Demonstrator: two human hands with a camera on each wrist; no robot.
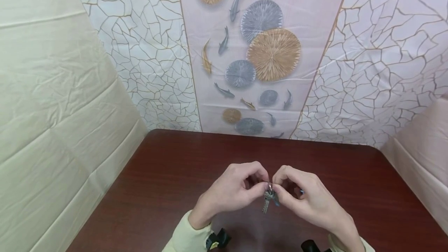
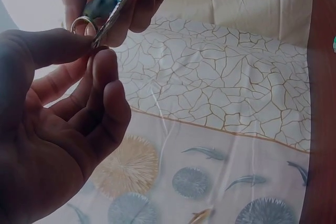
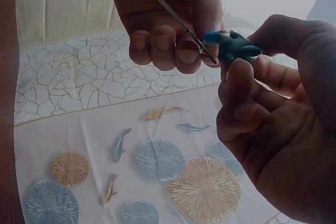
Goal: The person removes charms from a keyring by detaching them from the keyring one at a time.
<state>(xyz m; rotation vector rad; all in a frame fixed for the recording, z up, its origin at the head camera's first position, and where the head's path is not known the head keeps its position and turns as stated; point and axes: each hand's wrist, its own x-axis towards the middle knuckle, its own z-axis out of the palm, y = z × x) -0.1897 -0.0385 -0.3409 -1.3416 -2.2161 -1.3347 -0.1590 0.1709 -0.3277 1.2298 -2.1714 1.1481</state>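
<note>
A bunch of keys [image 1: 266, 204] hangs from a small metal key ring [image 1: 270, 186] between the two hands, over the table. My left hand [image 1: 232, 188] pinches the ring between thumb and index finger, close to where the key [image 2: 111, 20] meets it. From the other side, my right hand [image 1: 308, 195] pinches the same ring, its thumb and index finger nearly meeting the left ones. A teal-blue charm [image 3: 236, 48] with a dark, rounded body dangles by the right fingertips. The fingers partly hide the ring.
The dark red-brown table [image 1: 168, 182] lies beneath the hands. A patterned cloth [image 1: 224, 100] with fish and round motifs hangs behind its far edge. Cream cloth [image 1: 66, 127] stands along the left side, and pale cloth [image 1: 420, 158] along the right.
</note>
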